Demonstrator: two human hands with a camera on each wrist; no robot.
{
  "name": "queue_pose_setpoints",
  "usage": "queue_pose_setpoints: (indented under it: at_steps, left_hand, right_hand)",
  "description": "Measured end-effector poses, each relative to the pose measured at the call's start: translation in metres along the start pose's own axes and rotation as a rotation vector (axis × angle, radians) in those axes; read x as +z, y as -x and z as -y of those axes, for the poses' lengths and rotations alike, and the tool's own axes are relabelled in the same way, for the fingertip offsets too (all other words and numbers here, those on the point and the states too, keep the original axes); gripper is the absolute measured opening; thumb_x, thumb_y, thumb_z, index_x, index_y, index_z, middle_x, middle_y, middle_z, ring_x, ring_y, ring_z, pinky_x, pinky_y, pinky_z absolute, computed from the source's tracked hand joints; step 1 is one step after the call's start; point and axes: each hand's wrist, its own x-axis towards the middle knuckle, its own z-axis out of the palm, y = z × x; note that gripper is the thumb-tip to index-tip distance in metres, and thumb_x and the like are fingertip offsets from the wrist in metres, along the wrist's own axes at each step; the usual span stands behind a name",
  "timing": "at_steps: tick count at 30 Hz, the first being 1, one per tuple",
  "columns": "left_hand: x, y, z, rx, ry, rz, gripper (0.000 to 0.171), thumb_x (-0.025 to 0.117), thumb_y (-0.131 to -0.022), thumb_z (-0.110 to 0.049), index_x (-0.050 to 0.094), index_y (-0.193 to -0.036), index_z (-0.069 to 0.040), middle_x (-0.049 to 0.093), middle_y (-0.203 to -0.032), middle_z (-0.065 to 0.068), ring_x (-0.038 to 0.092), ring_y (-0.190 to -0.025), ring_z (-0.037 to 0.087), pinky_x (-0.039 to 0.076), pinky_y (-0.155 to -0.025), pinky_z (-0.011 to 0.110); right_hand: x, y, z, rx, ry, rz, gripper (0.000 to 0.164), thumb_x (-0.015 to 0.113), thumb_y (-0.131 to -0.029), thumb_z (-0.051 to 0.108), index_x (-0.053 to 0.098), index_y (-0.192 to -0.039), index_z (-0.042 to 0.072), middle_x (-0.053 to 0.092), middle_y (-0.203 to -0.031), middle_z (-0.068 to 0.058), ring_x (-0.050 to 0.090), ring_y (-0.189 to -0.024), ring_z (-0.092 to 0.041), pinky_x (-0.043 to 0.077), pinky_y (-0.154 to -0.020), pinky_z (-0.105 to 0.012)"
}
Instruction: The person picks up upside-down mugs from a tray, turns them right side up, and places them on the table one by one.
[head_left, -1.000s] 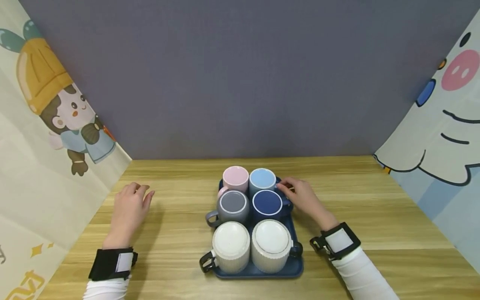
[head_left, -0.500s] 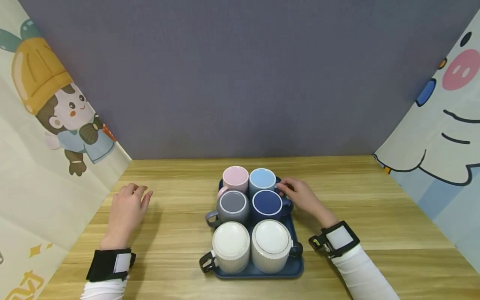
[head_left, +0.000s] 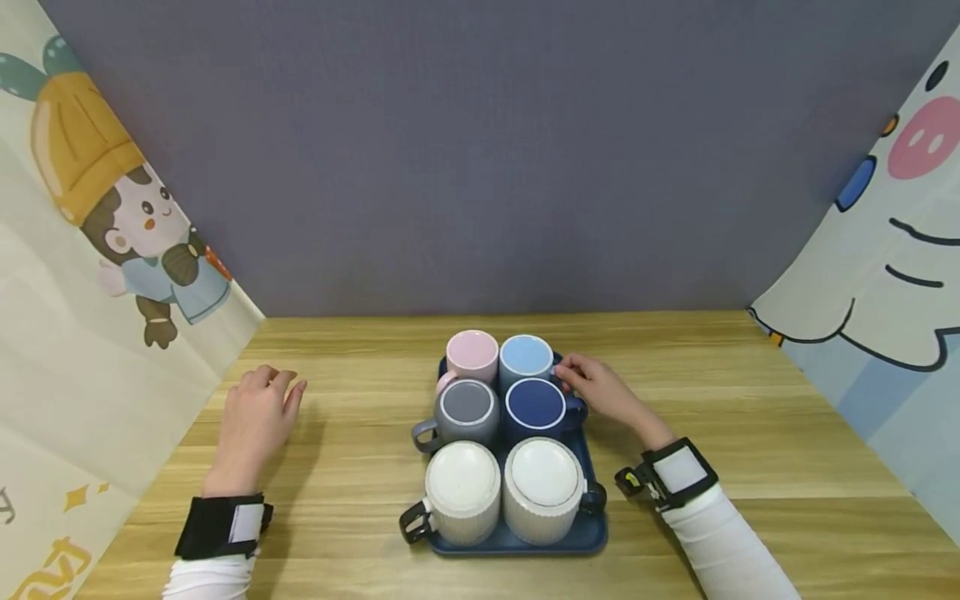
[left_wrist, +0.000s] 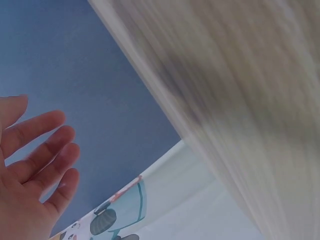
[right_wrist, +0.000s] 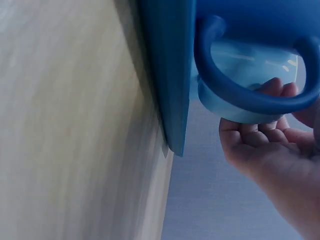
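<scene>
Several mugs stand bottom up in pairs on a dark blue tray (head_left: 517, 547). My right hand (head_left: 600, 390) reaches the far right of the tray, fingers curled round the handle (right_wrist: 235, 112) of the light blue mug (head_left: 527, 356). The navy mug (head_left: 535, 404), nearer me, has its handle crossing in front of those fingers in the right wrist view. Beside these stand a pink mug (head_left: 472, 351) and a grey mug (head_left: 467, 404). Over the table's left side, my left hand (head_left: 255, 425) is held with loosely bent fingers and nothing in them.
Two ribbed white mugs with black handles, a left one (head_left: 462, 483) and a right one (head_left: 543, 479), occupy the tray's near end. The wooden table (head_left: 697, 400) ends at a grey panel (head_left: 495, 167). Printed cloths flank it, one left (head_left: 45, 350) and one right (head_left: 892, 333).
My left hand has shifted very slightly to the left since a second ago. The right hand stays at the light blue mug's handle, and the mugs keep their places.
</scene>
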Motion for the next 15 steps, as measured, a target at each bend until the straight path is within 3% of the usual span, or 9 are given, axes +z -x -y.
queue_pose_setpoints:
  at_steps: [15]
  left_hand:
    - [-0.0031,-0.0006,0.0005,-0.004,0.001,-0.011,0.025,0.064,-0.088,-0.015,0.066,-0.096,0.009,0.059,-0.088,0.025,0.054,-0.081,0.042,0.041,-0.066,0.054]
  right_hand:
    - [0.0011,0.0004,0.0024,-0.026,-0.002,0.034,0.026,0.046,-0.101,0.020,0.053,-0.081,0.005,0.053,-0.075,-0.003,0.049,-0.069,-0.014,0.040,-0.061,-0.023]
